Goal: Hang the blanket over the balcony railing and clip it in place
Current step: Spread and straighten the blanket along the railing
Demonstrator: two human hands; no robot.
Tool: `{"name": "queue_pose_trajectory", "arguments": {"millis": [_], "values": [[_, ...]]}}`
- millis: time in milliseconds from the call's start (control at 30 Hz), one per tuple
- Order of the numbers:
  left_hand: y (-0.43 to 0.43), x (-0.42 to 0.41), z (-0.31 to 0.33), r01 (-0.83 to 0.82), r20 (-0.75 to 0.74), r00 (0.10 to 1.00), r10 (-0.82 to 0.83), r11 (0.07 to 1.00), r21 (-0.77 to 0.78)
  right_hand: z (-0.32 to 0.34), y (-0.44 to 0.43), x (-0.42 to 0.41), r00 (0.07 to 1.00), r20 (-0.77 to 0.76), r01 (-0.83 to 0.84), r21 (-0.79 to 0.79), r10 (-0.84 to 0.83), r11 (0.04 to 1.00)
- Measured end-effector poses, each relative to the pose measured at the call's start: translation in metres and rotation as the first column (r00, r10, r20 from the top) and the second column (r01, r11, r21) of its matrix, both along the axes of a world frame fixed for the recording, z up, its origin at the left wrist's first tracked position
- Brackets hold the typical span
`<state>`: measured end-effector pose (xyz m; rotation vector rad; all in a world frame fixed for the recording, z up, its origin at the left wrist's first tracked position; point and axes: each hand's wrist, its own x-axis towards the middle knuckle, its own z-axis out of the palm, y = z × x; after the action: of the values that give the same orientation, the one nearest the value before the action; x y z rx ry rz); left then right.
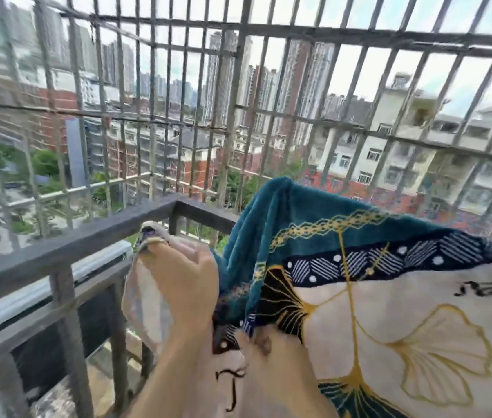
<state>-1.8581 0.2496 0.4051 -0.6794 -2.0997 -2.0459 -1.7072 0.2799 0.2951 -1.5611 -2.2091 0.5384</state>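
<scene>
The blanket (374, 297) is cream with gold ginkgo leaves and a teal and navy border; it fills the lower right, and its teal edge rises in a peak over the right run of the railing. My left hand (183, 285) grips a pale corner of the blanket, raised just inside the dark metal balcony railing (94, 236) near its corner. My right hand (264, 342) shows only partly, lower down, fingers bunched in the blanket's folds. No clip is visible.
The railing meets at a corner post (175, 212) ahead. Beyond it stands a tall grid of security bars (232, 122), with city buildings far below. A silver bar (58, 285) runs under the left rail. Concrete ledge (67, 387) at lower left.
</scene>
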Motion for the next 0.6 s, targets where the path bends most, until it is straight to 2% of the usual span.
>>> {"name": "queue_pose_trajectory", "arguments": {"millis": [100,133,200,267,333,400,433,500,600], "values": [[0.004,-0.025,0.017,0.058,-0.039,0.997,-0.069,0.972,-0.228,0.092,-0.007,-0.004,0.986,-0.168,0.046,0.332,0.011,0.942],[0.004,-0.037,0.020,0.115,-0.031,0.991,-0.133,0.938,-0.327,0.103,0.003,-0.011,0.983,-0.183,0.060,0.375,0.010,0.925],[0.002,-0.055,0.018,0.170,-0.012,0.976,-0.219,0.792,-0.587,0.122,0.014,-0.021,0.990,-0.141,0.078,0.442,-0.017,0.893],[-0.002,-0.060,0.017,0.097,-0.072,0.973,-0.221,0.669,-0.736,0.140,0.025,-0.027,0.995,-0.097,0.075,0.473,-0.032,0.878],[-0.002,-0.051,0.022,0.038,-0.197,0.949,-0.244,0.715,-0.698,0.148,0.032,-0.024,0.995,-0.099,0.050,0.445,-0.006,0.894],[0.006,-0.034,0.032,0.219,-0.247,0.883,-0.400,0.815,-0.537,0.150,0.030,-0.019,0.987,-0.149,0.015,0.451,0.059,0.892],[0.012,-0.024,0.038,0.360,-0.248,0.831,-0.498,0.821,-0.442,0.150,0.029,-0.016,0.979,-0.187,0.012,0.468,0.086,0.884],[0.025,-0.005,0.050,0.490,-0.318,0.738,-0.595,0.796,-0.355,0.152,0.025,-0.008,0.956,-0.258,0.021,0.533,0.139,0.846],[0.040,0.006,0.057,0.455,-0.418,0.717,-0.557,0.829,-0.324,0.161,0.026,0.005,0.923,-0.335,0.050,0.596,0.192,0.801]]}}
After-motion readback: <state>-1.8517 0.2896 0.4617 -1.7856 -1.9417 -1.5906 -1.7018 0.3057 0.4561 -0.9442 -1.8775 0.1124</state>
